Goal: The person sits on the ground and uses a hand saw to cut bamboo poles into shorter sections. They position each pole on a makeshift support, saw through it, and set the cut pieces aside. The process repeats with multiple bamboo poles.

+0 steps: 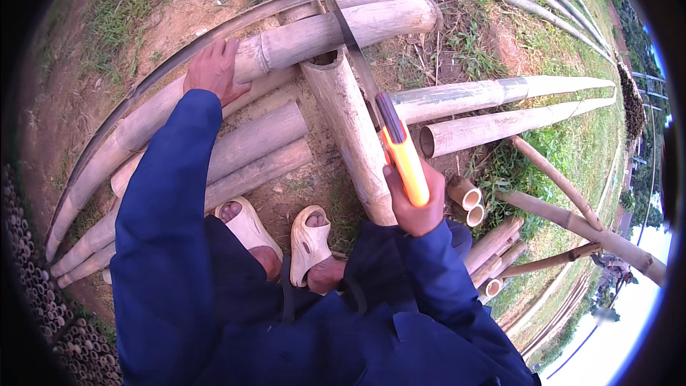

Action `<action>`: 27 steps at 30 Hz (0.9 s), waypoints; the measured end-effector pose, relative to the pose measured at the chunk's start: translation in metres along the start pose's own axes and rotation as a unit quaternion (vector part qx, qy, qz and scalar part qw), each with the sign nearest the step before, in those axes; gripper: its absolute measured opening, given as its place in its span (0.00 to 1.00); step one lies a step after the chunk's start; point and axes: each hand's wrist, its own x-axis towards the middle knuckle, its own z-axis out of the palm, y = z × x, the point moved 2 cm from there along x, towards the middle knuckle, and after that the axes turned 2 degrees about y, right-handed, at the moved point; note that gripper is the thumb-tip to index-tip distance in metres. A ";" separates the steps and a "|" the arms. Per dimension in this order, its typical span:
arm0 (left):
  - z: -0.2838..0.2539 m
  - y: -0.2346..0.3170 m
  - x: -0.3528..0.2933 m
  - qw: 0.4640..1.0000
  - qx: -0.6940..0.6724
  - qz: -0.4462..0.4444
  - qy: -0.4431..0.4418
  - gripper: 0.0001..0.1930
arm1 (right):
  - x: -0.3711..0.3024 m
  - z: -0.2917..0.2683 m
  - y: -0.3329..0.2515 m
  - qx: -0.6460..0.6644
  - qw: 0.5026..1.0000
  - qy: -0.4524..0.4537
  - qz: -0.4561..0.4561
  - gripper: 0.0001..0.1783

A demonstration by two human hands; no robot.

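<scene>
My right hand [420,204] is closed round the orange handle of a hand saw [406,161]. The saw's long blade runs up and away to the left, lying across a thick bamboo pole [300,44] near its far right end. Whether the teeth are in the wood I cannot tell. My left hand [214,71] grips that same pole to the left of the blade, fingers over its top and thumb along the near side. Beneath the pole, a shorter bamboo piece [346,118] slopes from the blade toward my knees.
Cut bamboo lengths [250,143] lie left of my sandalled feet [311,246]. Two long poles [486,125] extend right, near short cut pieces [464,193]. A curved split strip [153,75] runs behind the held pole. Stacked bamboo ends [43,293] show at lower left.
</scene>
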 end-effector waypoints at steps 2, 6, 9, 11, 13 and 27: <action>0.000 0.001 0.009 1.000 -0.002 0.025 0.018 0.43 | 0.071 0.035 0.016 0.023 0.999 -0.003 -0.041 0.12; 0.001 -0.007 0.004 0.999 -0.006 0.021 0.030 0.43 | 0.073 0.046 0.021 0.062 0.995 0.016 -0.082 0.12; 0.002 -0.007 0.001 1.000 0.007 -0.001 -0.002 0.46 | -0.019 -0.005 0.014 -0.014 1.000 -0.026 0.011 0.17; 0.000 -0.009 -0.004 1.000 0.010 -0.012 0.013 0.46 | -0.080 -0.035 0.012 -0.033 0.999 -0.030 0.022 0.20; 0.005 -0.004 -0.007 1.000 0.006 -0.015 0.011 0.46 | -0.088 -0.041 0.006 -0.037 0.999 -0.030 0.025 0.19; 0.006 -0.010 -0.007 0.999 0.022 0.003 0.033 0.44 | -0.088 -0.036 0.022 -0.030 0.997 -0.048 0.057 0.20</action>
